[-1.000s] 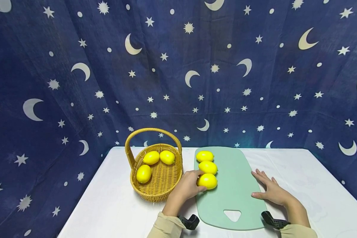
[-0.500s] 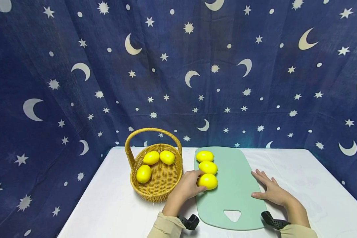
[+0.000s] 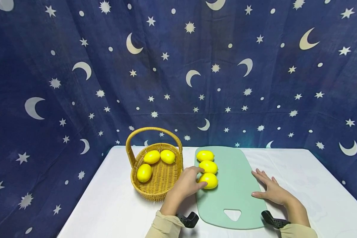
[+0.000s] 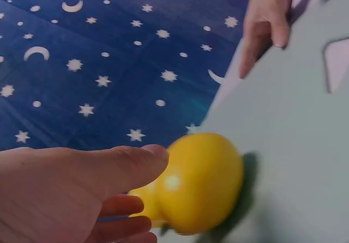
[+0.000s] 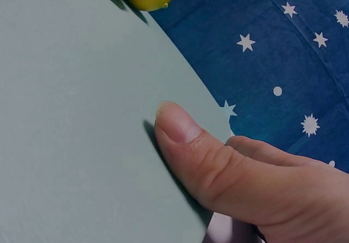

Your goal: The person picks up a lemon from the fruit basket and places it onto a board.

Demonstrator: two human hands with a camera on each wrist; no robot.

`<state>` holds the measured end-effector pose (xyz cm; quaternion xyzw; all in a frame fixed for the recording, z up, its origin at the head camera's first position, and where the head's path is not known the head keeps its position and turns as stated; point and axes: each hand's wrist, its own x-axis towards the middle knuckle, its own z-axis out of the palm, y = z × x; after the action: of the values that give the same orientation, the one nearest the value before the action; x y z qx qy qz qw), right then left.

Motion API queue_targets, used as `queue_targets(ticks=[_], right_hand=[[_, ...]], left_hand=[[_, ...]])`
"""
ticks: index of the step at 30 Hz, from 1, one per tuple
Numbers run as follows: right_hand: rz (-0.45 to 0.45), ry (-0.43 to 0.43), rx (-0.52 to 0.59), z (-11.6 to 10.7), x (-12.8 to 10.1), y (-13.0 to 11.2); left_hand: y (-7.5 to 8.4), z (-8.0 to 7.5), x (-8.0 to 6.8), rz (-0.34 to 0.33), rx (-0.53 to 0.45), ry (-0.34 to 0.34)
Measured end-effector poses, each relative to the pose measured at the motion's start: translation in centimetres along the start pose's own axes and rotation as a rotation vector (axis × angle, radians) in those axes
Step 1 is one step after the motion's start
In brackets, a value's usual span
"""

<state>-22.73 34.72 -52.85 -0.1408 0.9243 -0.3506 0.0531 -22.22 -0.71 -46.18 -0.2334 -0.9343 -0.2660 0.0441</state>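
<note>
In the head view, three lemons lie in a column on the left side of the pale green cutting board point(image 3: 235, 185): a near lemon point(image 3: 209, 181), a middle lemon point(image 3: 209, 167) and a far lemon point(image 3: 205, 155). My left hand point(image 3: 185, 183) is at the near lemon's left side, thumb and fingers spread apart. In the left wrist view the thumb overlaps the edge of the near lemon point(image 4: 204, 183); whether it touches is unclear. At the board's right edge my right hand point(image 3: 272, 190) rests with fingers extended, its thumb over the board.
A woven basket point(image 3: 156, 196) with a tall arched handle stands left of the board, holding three lemons point(image 3: 144, 173). Both things are on a white-covered table point(image 3: 107, 205). A dark blue curtain point(image 3: 166, 72) with moons and stars hangs behind.
My left hand's thumb and fingers have loosened from around the near lemon, and the hand has shifted slightly left. The lemon stays on the board. My right hand keeps its place.
</note>
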Motion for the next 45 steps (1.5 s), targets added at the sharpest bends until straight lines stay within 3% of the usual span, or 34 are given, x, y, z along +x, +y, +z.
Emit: queue_targets(ticks=[5,13,17,21,26,31,36,45], right_hand=[[0.007,-0.002,-0.004,0.1,0.1,0.0],[0.005,-0.006,-0.001,0.0,0.1,0.0],[0.006,-0.003,-0.002,0.0,0.1,0.0],[0.001,0.0,0.0,0.0,0.0,0.2],[0.001,-0.005,0.008,0.0,-0.1,0.3],[-0.004,-0.007,0.012,0.0,-0.1,0.2],[-0.012,-0.007,0.022,0.0,0.0,0.1],[-0.009,-0.004,0.011,0.1,0.0,0.1]], left_hand=[[-0.1,-2.2,-0.3,0.016,-0.064,-0.021],[-1.8,-5.9,-1.5,0.025,-0.212,-0.074],[-3.7,-7.6,-2.2,0.03,-0.28,-0.048],[-6.3,-8.3,-3.1,-0.016,-0.323,0.031],[-9.3,-8.6,-4.1,-0.129,-0.27,0.14],[-11.0,-8.8,-4.8,-0.241,-0.194,0.169],[-11.8,-8.7,-5.1,-0.34,-0.108,0.144],[-11.5,-8.8,-5.3,-0.424,-0.073,0.098]])
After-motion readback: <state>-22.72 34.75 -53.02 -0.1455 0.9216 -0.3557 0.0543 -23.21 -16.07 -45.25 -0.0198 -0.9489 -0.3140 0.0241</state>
